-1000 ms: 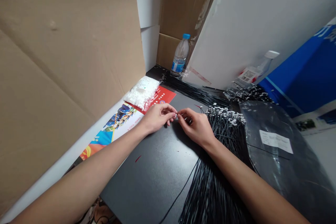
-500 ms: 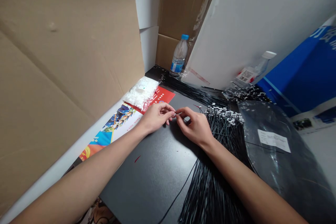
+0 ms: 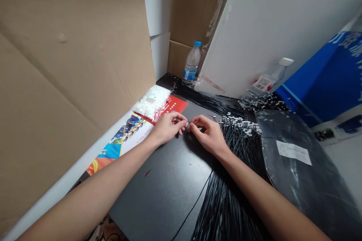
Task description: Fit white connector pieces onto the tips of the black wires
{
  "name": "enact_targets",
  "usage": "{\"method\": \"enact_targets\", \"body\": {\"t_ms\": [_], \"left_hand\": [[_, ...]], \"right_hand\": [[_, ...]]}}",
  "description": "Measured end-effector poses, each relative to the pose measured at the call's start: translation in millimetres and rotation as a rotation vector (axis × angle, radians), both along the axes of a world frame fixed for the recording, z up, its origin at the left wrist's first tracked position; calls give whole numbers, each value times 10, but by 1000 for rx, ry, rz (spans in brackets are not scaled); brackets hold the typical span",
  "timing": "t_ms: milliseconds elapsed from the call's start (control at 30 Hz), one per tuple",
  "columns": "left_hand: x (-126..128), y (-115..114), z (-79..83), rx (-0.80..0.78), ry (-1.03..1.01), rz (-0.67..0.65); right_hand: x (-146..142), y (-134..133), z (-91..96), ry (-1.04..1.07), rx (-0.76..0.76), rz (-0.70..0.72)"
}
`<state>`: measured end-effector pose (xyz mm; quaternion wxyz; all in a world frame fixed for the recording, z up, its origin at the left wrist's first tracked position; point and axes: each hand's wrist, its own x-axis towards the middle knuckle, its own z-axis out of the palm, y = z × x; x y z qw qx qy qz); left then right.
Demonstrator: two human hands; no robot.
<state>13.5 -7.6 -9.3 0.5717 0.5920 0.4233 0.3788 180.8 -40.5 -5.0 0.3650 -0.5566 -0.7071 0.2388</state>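
Observation:
My left hand [image 3: 170, 127] is closed in a pinch above the dark table, its thumb and forefinger pressed on something too small to name. Just right of it, nearly touching, my right hand [image 3: 208, 134] pinches what looks like a thin black wire [image 3: 270, 137], a stretch of which crosses the bundle behind it. Under and beside my right forearm lies a thick bundle of black wires [image 3: 223, 203] with white connectors [image 3: 240, 123] on their far ends. A clear bag of small white pieces [image 3: 152, 102] rests beyond my left hand.
The bag lies on a red printed sheet [image 3: 177, 104]. Further black wires [image 3: 210, 99] lie at the back near a water bottle [image 3: 191, 64]. A second bottle [image 3: 278, 73] leans on the right. A large plastic bag with a label [image 3: 294, 152] covers the right side; cardboard [image 3: 85, 45] walls the left.
The two hands stay pinched close together, with only slight finger movement. The wire stretch behind my right hand has shifted upward. The camera view has tilted slightly.

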Motion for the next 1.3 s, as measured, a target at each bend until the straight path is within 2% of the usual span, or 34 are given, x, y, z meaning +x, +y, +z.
{"method": "enact_targets", "body": {"t_ms": [200, 700, 1067, 1300], "left_hand": [[-11, -12, -4, -5, -5, 7], [-17, -13, 41, -54, -71, 23], [-24, 0, 36, -81, -36, -8], [-13, 5, 34, -62, -12, -15]], "right_hand": [[-16, -3, -21, -61, 51, -88], [-51, -35, -19, -185, 134, -141], [-47, -51, -36, -372, 301, -150], [-56, -50, -33, -395, 238, -150]]}}
